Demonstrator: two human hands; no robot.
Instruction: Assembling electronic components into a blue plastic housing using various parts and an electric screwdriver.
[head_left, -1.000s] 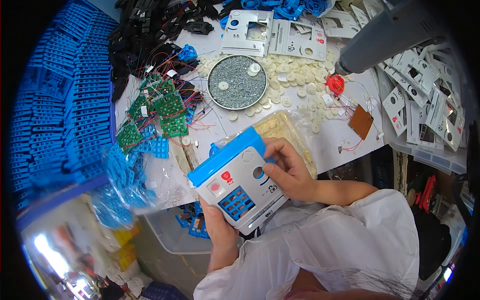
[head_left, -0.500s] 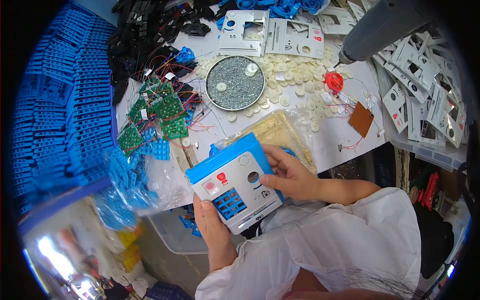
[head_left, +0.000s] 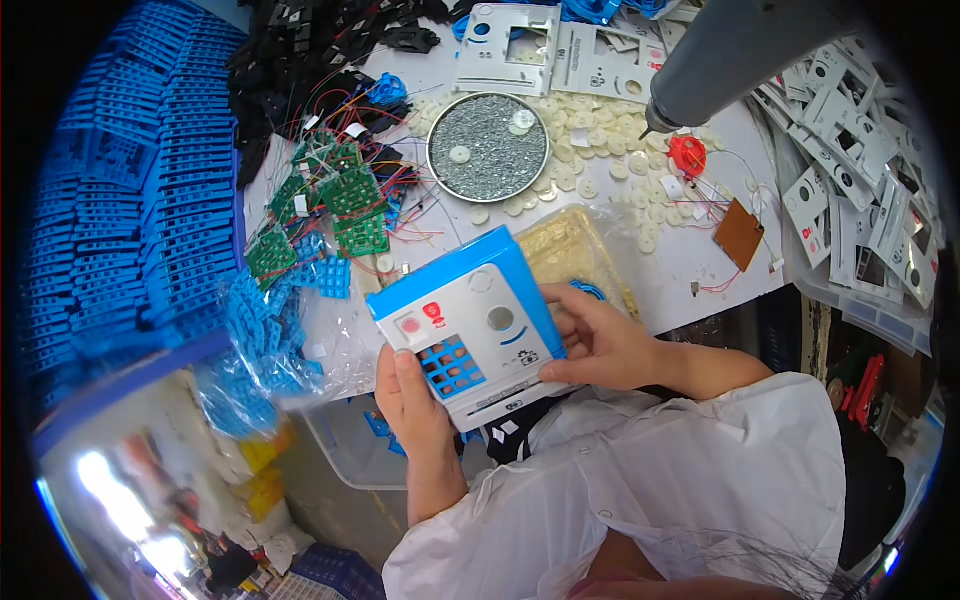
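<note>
A blue plastic casing with a white printed face plate (head_left: 470, 310) is held between my two hands, tilted, above the table's front edge. The plate has a round hole, small printed icons and a window showing a blue keypad grid (head_left: 455, 368). My left hand (head_left: 412, 405) grips its lower left edge, thumb on the white face beside the grid. On the right side, my right hand (head_left: 605, 345) holds the casing, with its thumb at the lower right edge of the face. The fingertips behind the casing are hidden.
A grey power screwdriver (head_left: 735, 65) hangs at the upper right. A round dish of screws (head_left: 490, 150) stands among cream plastic discs (head_left: 590, 185). Wired green circuit boards (head_left: 355, 200) lie left, near stacked blue parts (head_left: 185, 200). White face plates (head_left: 850, 130) pile up right.
My right thumb has slid from beside the round hole down to the casing's lower right edge. The casing has tilted slightly, and the whole view has shifted a little.
</note>
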